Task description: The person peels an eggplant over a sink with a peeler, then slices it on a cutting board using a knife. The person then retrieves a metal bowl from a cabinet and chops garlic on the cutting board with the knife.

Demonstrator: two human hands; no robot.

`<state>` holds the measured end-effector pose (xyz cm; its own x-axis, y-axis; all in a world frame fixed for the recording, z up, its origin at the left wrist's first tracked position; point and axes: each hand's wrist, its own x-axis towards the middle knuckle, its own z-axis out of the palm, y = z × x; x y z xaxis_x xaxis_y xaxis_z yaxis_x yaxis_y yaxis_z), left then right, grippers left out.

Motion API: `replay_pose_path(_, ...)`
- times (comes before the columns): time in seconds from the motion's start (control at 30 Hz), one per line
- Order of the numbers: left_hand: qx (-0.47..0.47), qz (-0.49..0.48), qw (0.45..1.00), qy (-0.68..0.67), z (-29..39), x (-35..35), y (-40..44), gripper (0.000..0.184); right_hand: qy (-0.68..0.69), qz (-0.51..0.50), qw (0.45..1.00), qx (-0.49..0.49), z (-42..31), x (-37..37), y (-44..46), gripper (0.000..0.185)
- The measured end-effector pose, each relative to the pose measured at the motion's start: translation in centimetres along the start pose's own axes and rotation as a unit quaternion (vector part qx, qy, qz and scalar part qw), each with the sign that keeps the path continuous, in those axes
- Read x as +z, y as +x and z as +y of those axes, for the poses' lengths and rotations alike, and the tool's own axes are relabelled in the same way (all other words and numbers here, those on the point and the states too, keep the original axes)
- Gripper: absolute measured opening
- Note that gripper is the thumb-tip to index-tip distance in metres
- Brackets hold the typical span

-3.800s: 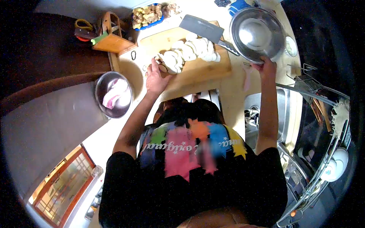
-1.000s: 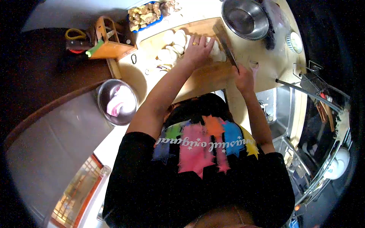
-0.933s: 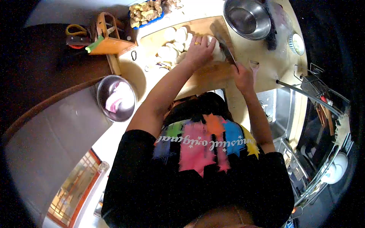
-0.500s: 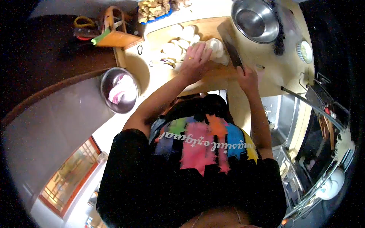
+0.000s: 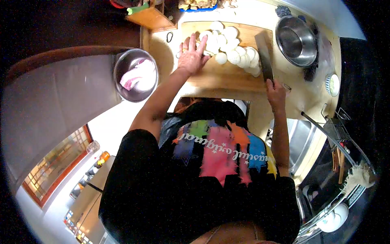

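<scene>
Many white, round slices (image 5: 231, 44) of a vegetable lie heaped on a wooden cutting board (image 5: 227, 77); their exact kind I cannot tell. My left hand (image 5: 193, 57) is spread over the left end of the heap, its fingers apart and touching slices there. In my right hand (image 5: 277, 93), a cleaver (image 5: 265, 57) is held by its handle, with the broad blade pointing away from me. The blade lies along the right end of the board, a small gap from the nearest overlapping slices.
Right of the board stands a steel bowl (image 5: 295, 40). Another steel bowl (image 5: 136, 87) at left holds raw meat (image 5: 136, 76). A wooden knife block (image 5: 152, 18), a blue tray (image 5: 199, 9), a small patterned bowl (image 5: 332, 85) and a sink (image 5: 298, 142) surround the work area.
My left hand has moved left from the middle of the slices, its fingers now spread. The cleaver stays in my right hand, now farther from the slices. The camera view has shifted.
</scene>
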<state>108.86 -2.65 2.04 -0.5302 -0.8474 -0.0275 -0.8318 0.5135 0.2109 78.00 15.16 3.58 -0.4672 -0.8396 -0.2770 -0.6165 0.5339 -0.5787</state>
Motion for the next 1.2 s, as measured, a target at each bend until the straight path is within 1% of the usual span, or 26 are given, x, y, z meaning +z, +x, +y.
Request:
replay_pose_path(0.03, 0.008, -0.006, 1.0, -0.009, -0.3, -0.2, 0.3, 0.081, -0.018, 0.007, 1.0, -0.002, -0.1, 0.2, 0.0, 0.034)
replay_pose_path(0.07, 0.012, -0.011, 1.0, -0.017, -0.3, -0.5, 0.5, 0.088, -0.02, 0.003, 1.0, -0.006, -0.1, 0.2, 0.0, 0.034)
replay_pose_path(0.1, 0.007, -0.009, 1.0, -0.018, -0.6, -0.3, 0.5, 0.088, -0.038, 0.023, 0.998, -0.032, -0.5, -0.3, 0.0, 0.033)
replay_pose_path(0.17, 0.011, 0.004, 0.992, -0.129, -1.5, 0.3, 0.3, 0.1, -0.058, 0.043, 0.995, -0.063, -0.7, -0.7, -0.3, 0.032)
replay_pose_path(0.2, -0.047, -0.031, 0.987, -0.149, -0.8, -1.6, -0.3, 0.113, -0.055, 0.071, 0.99, -0.107, -0.6, -0.8, -0.5, 0.031)
replay_pose_path(0.23, -0.052, -0.029, 0.987, -0.15, -1.1, -1.7, -0.9, 0.113, -0.051, 0.097, 0.982, -0.151, -0.6, -1.0, -0.8, 0.03)
replay_pose_path(0.27, -0.065, -0.004, 0.977, -0.204, -1.8, -1.5, -1.6, 0.116, -0.052, 0.095, 0.982, -0.155, -0.5, -1.4, -1.1, 0.03)
replay_pose_path(0.3, -0.076, 0.02, 0.964, -0.256, -2.5, -1.3, -2.2, 0.119, -0.078, 0.028, 0.987, -0.141, -1.1, -2.1, -1.5, 0.027)
replay_pose_path(0.33, -0.11, 0.022, 0.95, -0.292, -2.9, -1.1, -2.7, 0.115, -0.104, -0.039, 0.986, -0.125, -1.5, -2.5, -2.1, 0.025)
replay_pose_path(0.37, -0.114, 0.023, 0.949, -0.293, -3.3, -0.9, -3.1, 0.115, -0.106, -0.042, 0.985, -0.127, -1.8, -2.4, -2.8, 0.025)
replay_pose_path(0.43, -0.139, -0.03, 0.939, -0.312, -3.6, -1.9, -3.3, 0.11, -0.079, -0.063, 0.972, -0.212, -3.0, -1.8, -4.0, 0.022)
replay_pose_path(0.47, -0.108, -0.029, 0.956, -0.272, -3.9, -1.8, -3.0, 0.106, -0.07, -0.07, 0.966, -0.239, -3.6, -1.5, -4.5, 0.022)
replay_pose_path(0.53, -0.087, -0.026, 0.957, -0.277, -4.6, -0.3, -2.0, 0.104, -0.085, -0.163, 0.962, -0.2, -4.7, -0.9, -4.9, 0.023)
replay_pose_path(0.63, -0.102, -0.019, 0.961, -0.256, -4.3, -1.0, -0.7, 0.104, -0.078, -0.174, 0.966, -0.175, -4.8, -0.2, -4.6, 0.021)
replay_pose_path(0.7, -0.111, -0.094, 0.963, -0.227, -3.9, -1.8, -0.4, 0.087, -0.079, -0.16, 0.968, -0.175, -4.5, 0.0, -4.1, 0.02)
replay_pose_path(0.73, -0.096, -0.082, 0.972, -0.196, -3.5, -2.3, -0.4, 0.068, -0.076, -0.145, 0.97, -0.178, -4.2, -0.1, -3.9, 0.02)
replay_pose_path(0.77, -0.103, -0.077, 0.972, -0.195, -3.5, -2.0, -0.3, 0.068, -0.077, -0.147, 0.968, -0.186, -3.8, 0.0, -3.3, 0.02)
replay_pose_path(0.83, -0.141, -0.061, 0.966, -0.21, -3.3, -1.3, -0.7, 0.051, -0.014, -0.167, 0.975, -0.146, -3.4, 0.0, -2.3, 0.022)
replay_pose_path(0.87, -0.133, -0.035, 0.965, -0.222, -3.4, -1.0, -1.0, 0.043, -0.015, -0.179, 0.972, -0.15, -3.0, -0.3, -1.8, 0.022)
replay_pose_path(0.9, -0.14, -0.037, 0.965, -0.219, -3.1, -1.2, -1.2, 0.043, -0.02, -0.189, 0.968, -0.165, -3.5, -0.6, -1.5, 0.022)
replay_pose_path(0.97, -0.223, -0.106, 0.93, -0.273, -2.2, -1.8, -1.9, 0.048, -0.021, -0.2, 0.964, -0.173, -3.8, -0.8, -1.4, 0.022)
replay_pose_path(1.0, -0.245, -0.108, 0.92, -0.287, -1.7, -2.4, -2.5, 0.045, -0.034, -0.205, 0.964, -0.165, -3.8, -0.9, -1.3, 0.022)
replay_pose_path(1.03, -0.246, -0.107, 0.92, -0.286, -1.7, -2.6, -3.2, 0.045, -0.048, -0.209, 0.964, -0.159, -3.9, -1.0, -1.2, 0.021)
replay_pose_path(1.1, -0.254, -0.181, 0.869, -0.384, -2.0, -2.5, -4.7, 0.048, -0.044, -0.218, 0.963, -0.153, -4.7, -1.1, -1.8, 0.022)
replay_pose_path(1.17, -0.24, -0.17, 0.866, -0.404, -2.5, -0.7, -6.1, 0.048, -0.04, -0.226, 0.962, -0.144, -5.2, -0.7, -2.5, 0.022)
replay_pose_path(1.2, -0.244, -0.189, 0.881, -0.359, -2.2, -1.0, -6.3, 0.049, -0.036, -0.222, 0.957, -0.184, -5.3, -0.4, -2.7, 0.022)
